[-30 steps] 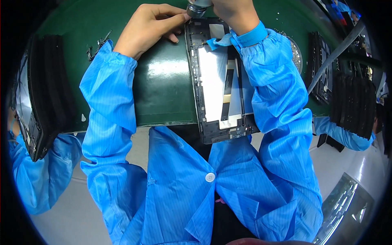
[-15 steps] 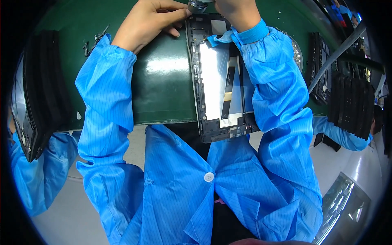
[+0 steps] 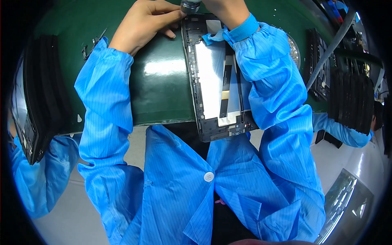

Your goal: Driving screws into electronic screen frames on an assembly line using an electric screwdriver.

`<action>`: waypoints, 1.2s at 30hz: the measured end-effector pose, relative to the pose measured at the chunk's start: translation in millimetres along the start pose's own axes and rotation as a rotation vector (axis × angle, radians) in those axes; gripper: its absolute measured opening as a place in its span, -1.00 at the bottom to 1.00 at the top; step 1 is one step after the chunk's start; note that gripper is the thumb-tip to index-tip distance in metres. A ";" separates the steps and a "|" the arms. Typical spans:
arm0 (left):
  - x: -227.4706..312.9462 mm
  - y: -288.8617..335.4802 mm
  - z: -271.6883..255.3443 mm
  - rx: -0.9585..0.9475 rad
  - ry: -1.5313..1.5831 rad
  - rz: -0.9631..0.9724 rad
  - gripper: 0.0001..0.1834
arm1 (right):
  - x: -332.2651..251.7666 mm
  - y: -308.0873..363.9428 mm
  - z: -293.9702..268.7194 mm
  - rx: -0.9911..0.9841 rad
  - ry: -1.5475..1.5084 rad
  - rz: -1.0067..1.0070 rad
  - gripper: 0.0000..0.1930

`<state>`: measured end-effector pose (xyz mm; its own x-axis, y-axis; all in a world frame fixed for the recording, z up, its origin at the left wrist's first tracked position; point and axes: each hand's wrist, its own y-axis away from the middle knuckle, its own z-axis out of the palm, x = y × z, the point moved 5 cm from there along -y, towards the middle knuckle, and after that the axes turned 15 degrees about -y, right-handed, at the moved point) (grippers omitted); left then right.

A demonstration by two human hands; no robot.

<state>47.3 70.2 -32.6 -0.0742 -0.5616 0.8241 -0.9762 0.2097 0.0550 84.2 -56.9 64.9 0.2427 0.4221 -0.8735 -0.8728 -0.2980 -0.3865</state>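
Note:
An opened tablet lies on the green mat, its lower end past the mat's near edge; black frame, silvery panel and a dark flex strip show. At its far left corner my left hand has thumb and forefinger closed together; what is between them, if anything, is too small to tell. Directly beside those fingertips is a cylindrical tool with a shiny metal end, cut off by the upper edge. My right hand, wearing a blue wrist strap, is beside that tool and appears to grip it; its fingers are mostly out of view.
Black slotted racks stand at the left and right. A round dish of small shiny bits sits beyond my right sleeve. Small dark parts lie on the mat near my left sleeve. Co-workers' blue sleeves show on both sides.
Both hands and the metal-ended tool have shifted slightly left in the picture. The tablet's far end has moved a little left too. The left-hand pinch looks the same.

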 end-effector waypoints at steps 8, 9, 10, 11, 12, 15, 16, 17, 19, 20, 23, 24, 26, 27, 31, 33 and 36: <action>-8.0 -2.1 -1.9 -0.070 0.090 0.003 -0.72 | 8.9 -1.8 -1.4 0.016 -0.035 0.012 -0.72; -6.1 -4.0 -2.7 -0.073 0.081 -0.001 -0.72 | 9.9 -4.4 0.6 0.000 -0.050 -0.010 -0.72; -2.7 -4.8 -1.0 -0.080 0.077 0.006 -0.72 | 8.5 -6.2 0.7 -0.016 -0.065 -0.034 -0.72; 2.6 -3.8 -0.6 -0.046 0.095 0.032 -0.71 | 5.6 -4.0 -2.2 -0.027 -0.054 -0.035 -0.75; 7.6 -2.5 -2.2 -0.008 0.108 0.058 -0.71 | 4.8 -4.7 -2.4 -0.022 -0.057 -0.046 -0.75; 12.1 -3.4 -4.9 -0.036 0.104 0.050 -0.72 | 4.6 -4.9 -3.9 0.039 -0.105 -0.051 -0.84; 14.1 -4.7 -4.7 -0.046 0.107 0.054 -0.73 | 2.2 -4.3 -4.9 0.047 -0.104 -0.068 -0.84; 16.3 -7.3 -5.3 -0.037 0.129 0.042 -0.77 | -0.4 -4.5 -5.3 0.038 -0.113 -0.080 -0.76; 17.5 -5.0 -4.7 -0.065 0.104 0.053 -0.79 | -6.0 -7.7 -4.6 0.005 -0.132 -0.118 -0.58; 18.8 -4.7 -4.7 -0.090 0.089 0.055 -0.80 | -11.3 1.3 -8.2 0.058 0.029 -0.088 -0.63; 17.5 3.3 -3.1 -0.058 0.161 0.040 -0.84 | 9.6 -0.8 -9.3 -0.003 -0.337 0.003 -0.29; 19.2 4.7 -1.2 -0.051 0.207 0.012 -0.85 | 8.6 2.4 -7.0 -0.020 -0.400 -0.016 -0.21; 22.3 6.5 -0.9 -0.040 0.212 -0.016 -0.86 | 7.6 4.7 -7.1 -0.029 -0.413 -0.053 -0.24; 23.4 6.1 -0.5 -0.038 0.198 -0.015 -0.85 | 5.9 5.9 -7.7 -0.012 -0.374 -0.039 -0.23; 21.8 6.2 -0.9 -0.026 0.179 -0.001 -0.85 | 2.5 6.1 -11.1 -0.007 -0.189 -0.028 -0.13; 21.7 2.1 -2.2 -0.033 0.188 -0.010 -0.85 | 4.3 1.5 -11.1 -0.038 -0.116 -0.078 -0.07; 22.5 -1.3 -3.0 -0.029 0.196 -0.001 -0.82 | 3.6 2.2 -11.0 -0.008 -0.137 -0.119 0.02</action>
<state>47.5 59.7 -12.4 -0.0293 -0.3961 0.9177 -0.9699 0.2332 0.0697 87.9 -65.5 57.7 0.2833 0.5674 -0.7732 -0.8379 -0.2458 -0.4873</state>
